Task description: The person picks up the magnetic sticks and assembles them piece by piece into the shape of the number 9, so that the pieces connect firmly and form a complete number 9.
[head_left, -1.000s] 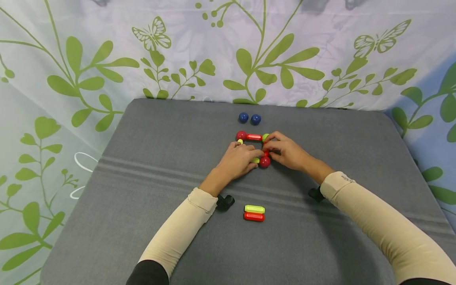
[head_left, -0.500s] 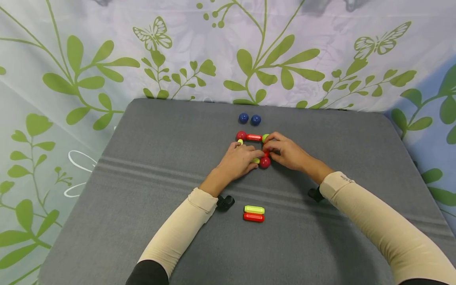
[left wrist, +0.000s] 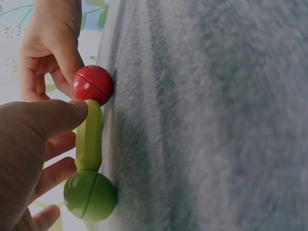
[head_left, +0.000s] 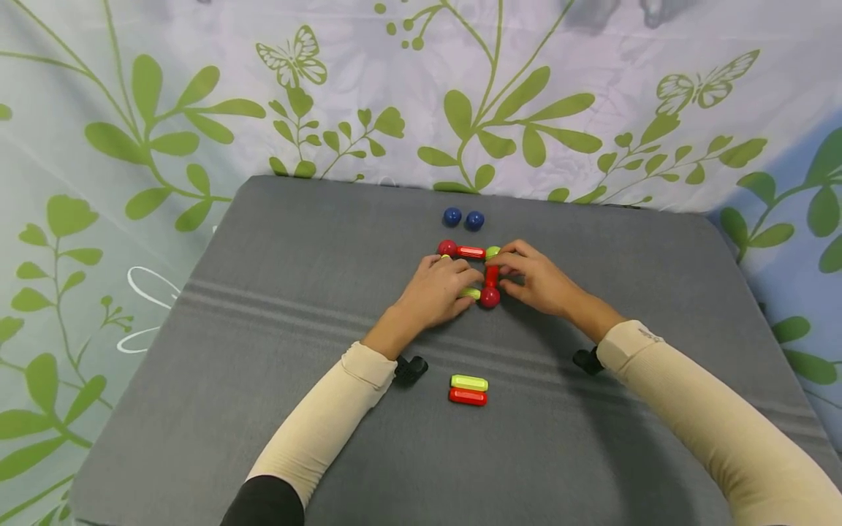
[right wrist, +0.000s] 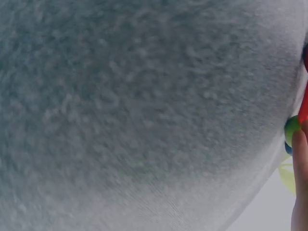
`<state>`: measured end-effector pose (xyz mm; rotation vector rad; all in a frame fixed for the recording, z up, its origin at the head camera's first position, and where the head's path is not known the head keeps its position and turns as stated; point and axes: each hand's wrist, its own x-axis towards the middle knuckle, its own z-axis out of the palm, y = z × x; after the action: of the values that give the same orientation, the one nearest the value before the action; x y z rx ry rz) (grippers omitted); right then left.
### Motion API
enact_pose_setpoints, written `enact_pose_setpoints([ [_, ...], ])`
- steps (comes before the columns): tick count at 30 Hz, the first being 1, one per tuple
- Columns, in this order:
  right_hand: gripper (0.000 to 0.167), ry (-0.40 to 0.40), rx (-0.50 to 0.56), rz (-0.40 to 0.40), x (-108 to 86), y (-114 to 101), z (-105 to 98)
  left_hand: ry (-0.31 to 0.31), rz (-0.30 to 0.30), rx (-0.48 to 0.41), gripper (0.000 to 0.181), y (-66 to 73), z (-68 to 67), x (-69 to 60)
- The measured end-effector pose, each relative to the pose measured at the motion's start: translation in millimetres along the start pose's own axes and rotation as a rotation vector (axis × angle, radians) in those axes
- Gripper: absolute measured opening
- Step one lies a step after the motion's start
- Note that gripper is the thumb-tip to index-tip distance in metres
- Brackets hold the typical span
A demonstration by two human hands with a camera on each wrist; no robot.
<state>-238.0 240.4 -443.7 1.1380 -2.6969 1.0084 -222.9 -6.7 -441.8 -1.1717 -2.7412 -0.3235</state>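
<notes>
A four-sided frame of toy rods and balls lies on the table. My left hand (head_left: pixel 434 291) bends over its left side, the thumb against a yellow-green rod (left wrist: pixel 89 137) and the fingers on its other side. That rod joins a red ball (left wrist: pixel 93 85) to a green ball (left wrist: pixel 90 196), which the hand hides in the head view. On the right, my right hand (head_left: pixel 538 280) has loosely bent fingers beside a red rod (head_left: pixel 492 275), fingertips near the light green corner ball (head_left: pixel 492 252). A second red rod (head_left: pixel 471 252) runs along the back to another red ball (head_left: pixel 447 248).
Two blue balls (head_left: pixel 463 218) sit behind the frame. Nearer me, a loose yellow-green rod (head_left: pixel 470 383) and a loose red rod (head_left: pixel 468 397) lie side by side on the grey table (head_left: pixel 296 241). A patterned curtain (head_left: pixel 368 88) hangs behind the table.
The right fingers have spread away from the right-hand red rod, which shows more now. The left fingers have drawn back slightly from the near red ball. The view has shifted slightly.
</notes>
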Motion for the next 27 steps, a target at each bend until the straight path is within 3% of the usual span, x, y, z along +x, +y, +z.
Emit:
enact_pose_setpoints([
  [8, 0.046, 0.023, -0.040, -0.026, -2.1, -4.8, -4.0, -0.006, 0.053, 0.000, 0.033, 4.4, -7.3, -6.5],
  [13, 0.046, 0.030, -0.031, -0.037, -3.0, -8.8, -1.7, -0.028, 0.149, -0.034, 0.031, 17.8, -12.6, -17.4],
  [15, 0.046, 0.030, -0.029, -0.036, -3.0, -9.5, -0.6, -0.072, 0.205, -0.063, 0.030, 25.2, -14.5, -22.3],
  [19, 0.046, 0.026, -0.033, -0.015, -3.5, -11.2, -1.0, -0.240, 0.284, -0.120, 0.034, 41.2, -18.2, -31.8],
  [23, 0.046, 0.023, -0.037, -0.002, -3.4, -12.0, -2.0, -0.393, 0.278, -0.156, 0.033, 50.9, -19.4, -37.6],
  [27, 0.047, 0.026, -0.039, -0.005, -3.5, -11.9, -1.9, -0.457, 0.253, -0.187, 0.029, 54.7, -20.3, -39.1],
])
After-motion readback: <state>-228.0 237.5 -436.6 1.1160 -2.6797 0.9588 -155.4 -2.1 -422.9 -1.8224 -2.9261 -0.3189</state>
